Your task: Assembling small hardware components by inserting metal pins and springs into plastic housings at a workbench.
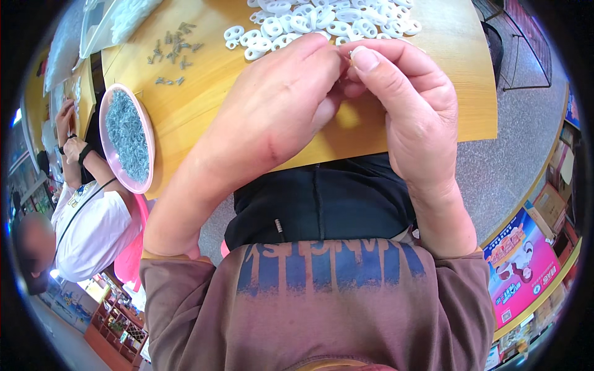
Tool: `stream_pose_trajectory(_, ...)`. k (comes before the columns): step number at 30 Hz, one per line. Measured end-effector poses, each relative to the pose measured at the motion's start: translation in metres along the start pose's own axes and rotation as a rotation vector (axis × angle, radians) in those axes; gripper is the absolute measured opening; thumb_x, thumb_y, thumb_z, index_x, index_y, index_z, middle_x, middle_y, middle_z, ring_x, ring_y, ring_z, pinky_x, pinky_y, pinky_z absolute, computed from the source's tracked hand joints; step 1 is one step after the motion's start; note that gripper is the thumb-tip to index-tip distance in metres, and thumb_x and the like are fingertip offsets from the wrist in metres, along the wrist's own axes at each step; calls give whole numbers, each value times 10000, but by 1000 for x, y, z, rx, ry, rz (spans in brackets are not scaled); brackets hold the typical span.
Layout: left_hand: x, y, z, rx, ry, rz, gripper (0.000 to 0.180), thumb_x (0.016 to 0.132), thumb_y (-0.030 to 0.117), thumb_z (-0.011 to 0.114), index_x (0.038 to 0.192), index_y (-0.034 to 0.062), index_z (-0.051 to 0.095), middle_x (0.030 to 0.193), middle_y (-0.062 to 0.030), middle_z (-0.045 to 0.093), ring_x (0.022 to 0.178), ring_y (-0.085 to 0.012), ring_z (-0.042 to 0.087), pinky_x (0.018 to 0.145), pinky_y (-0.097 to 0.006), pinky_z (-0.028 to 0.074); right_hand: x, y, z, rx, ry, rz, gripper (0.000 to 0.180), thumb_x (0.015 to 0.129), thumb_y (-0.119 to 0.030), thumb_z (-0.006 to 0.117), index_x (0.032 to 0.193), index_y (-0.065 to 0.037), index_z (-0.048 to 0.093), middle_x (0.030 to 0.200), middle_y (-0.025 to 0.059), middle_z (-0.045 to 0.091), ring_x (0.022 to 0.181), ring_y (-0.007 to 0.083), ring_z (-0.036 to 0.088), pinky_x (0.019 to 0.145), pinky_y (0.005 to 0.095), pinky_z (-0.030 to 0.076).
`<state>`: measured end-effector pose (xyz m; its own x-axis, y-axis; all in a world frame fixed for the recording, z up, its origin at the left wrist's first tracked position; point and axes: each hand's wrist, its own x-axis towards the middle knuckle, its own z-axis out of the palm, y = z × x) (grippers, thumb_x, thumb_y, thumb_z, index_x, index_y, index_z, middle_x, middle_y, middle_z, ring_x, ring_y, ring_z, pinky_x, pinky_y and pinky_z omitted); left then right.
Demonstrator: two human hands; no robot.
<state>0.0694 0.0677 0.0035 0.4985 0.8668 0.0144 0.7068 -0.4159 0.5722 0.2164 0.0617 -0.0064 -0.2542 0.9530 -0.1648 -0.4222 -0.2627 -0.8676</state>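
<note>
Up close, the left hand (pixel 278 105) and right hand (pixel 402 99) meet fingertip to fingertip above the wooden table (pixel 204 86), both pinched shut on a small white piece (pixel 354 52) that is mostly hidden between them. Just beyond, at the far edge, lies a heap of white plastic rings (pixel 322 21). Loose small metal pins (pixel 174 49) lie toward the far left corner, and a pink dish of pins (pixel 127 137) sits at the left edge
</note>
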Motion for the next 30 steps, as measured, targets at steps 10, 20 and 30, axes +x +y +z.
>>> stream_pose_trajectory(10, 4, 16, 7, 55, 58, -156, 143, 600, 101, 566, 686, 19, 487, 670, -119, 501, 654, -284, 514, 562, -369, 414, -1, 3, 1, -18, 34, -72, 154, 796, -103, 504, 872, 16, 567, 708, 28, 557, 658, 72, 495, 639, 191, 396)
stream_pose_trajectory(20, -13, 4, -1, 166, 126, -122, 177, 609, 78, 612, 699, 39, 465, 655, -90, 489, 609, -259, 503, 528, -322, 403, -2, 5, 4, -120, 39, -63, 139, 792, -83, 511, 875, 15, 563, 719, 19, 546, 641, 65, 505, 628, 175, 408)
stream_pose_trajectory(30, -12, 5, 0, -40, 107, -139, 126, 620, 52, 552, 667, 33, 437, 651, -99, 469, 589, -265, 487, 512, -342, 395, 2, 9, -3, -535, -2, -327, 126, 790, -44, 512, 880, 33, 554, 802, 32, 547, 685, 57, 506, 642, 166, 405)
